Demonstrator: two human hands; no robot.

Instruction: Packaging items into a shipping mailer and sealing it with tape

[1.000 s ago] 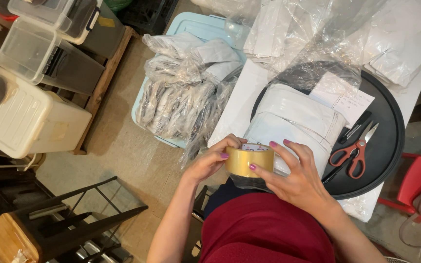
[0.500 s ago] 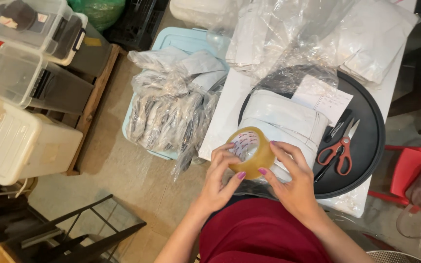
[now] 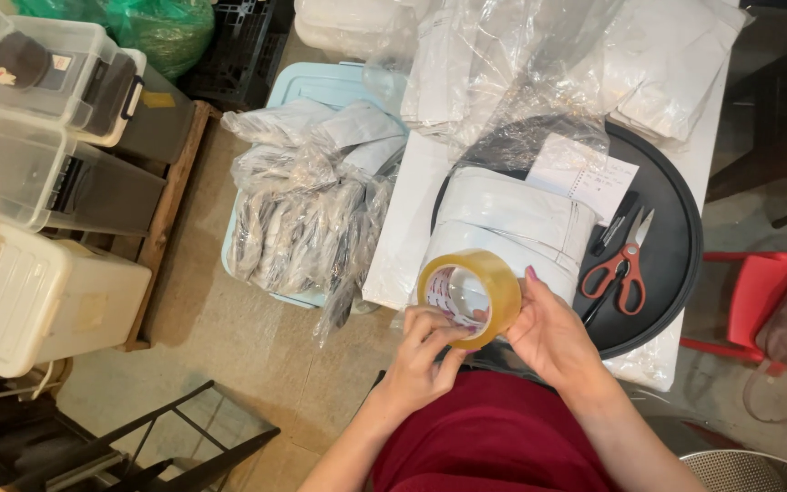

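Hands — left (image 3: 421, 360), right (image 3: 553, 337) — cupped around tilted tape roll (image 3: 469, 296).

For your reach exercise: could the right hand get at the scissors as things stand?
Probably yes. The scissors lie uncovered on the black tray just beyond the right hand, but that hand first has to let go of the tape roll.
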